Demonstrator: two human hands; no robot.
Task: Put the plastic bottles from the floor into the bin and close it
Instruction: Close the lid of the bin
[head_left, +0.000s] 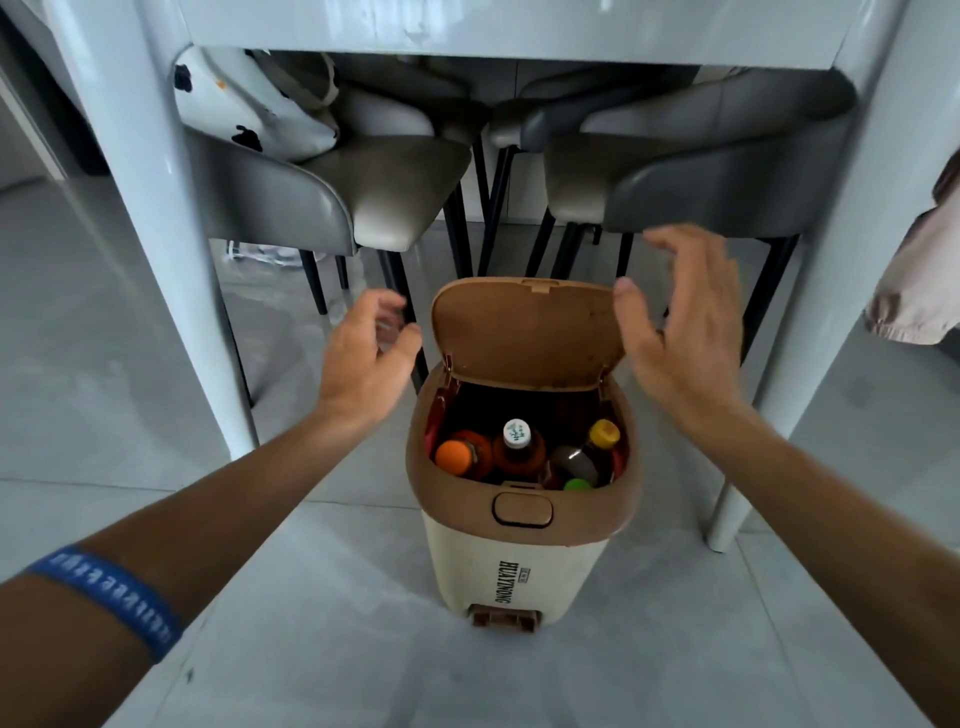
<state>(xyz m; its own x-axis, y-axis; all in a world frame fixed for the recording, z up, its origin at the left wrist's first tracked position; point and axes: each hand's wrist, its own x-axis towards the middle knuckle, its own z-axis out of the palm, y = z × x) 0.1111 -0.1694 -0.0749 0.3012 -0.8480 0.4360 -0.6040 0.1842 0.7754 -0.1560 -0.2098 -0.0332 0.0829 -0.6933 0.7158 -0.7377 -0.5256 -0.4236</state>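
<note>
A cream pedal bin with a brown top stands on the floor in front of me. Its brown lid is raised upright at the back. Inside stand several plastic bottles: one with an orange cap, one with a white cap, one with a yellow cap, and a green cap shows at the front. My left hand hovers just left of the lid, fingers apart, holding nothing. My right hand hovers at the lid's right edge, fingers spread, thumb close to the lid.
A white table spans above, its legs on either side of the bin. Two grey chairs with dark legs stand tucked right behind the bin. A white bag lies on the left chair. Grey tiled floor surrounds the bin.
</note>
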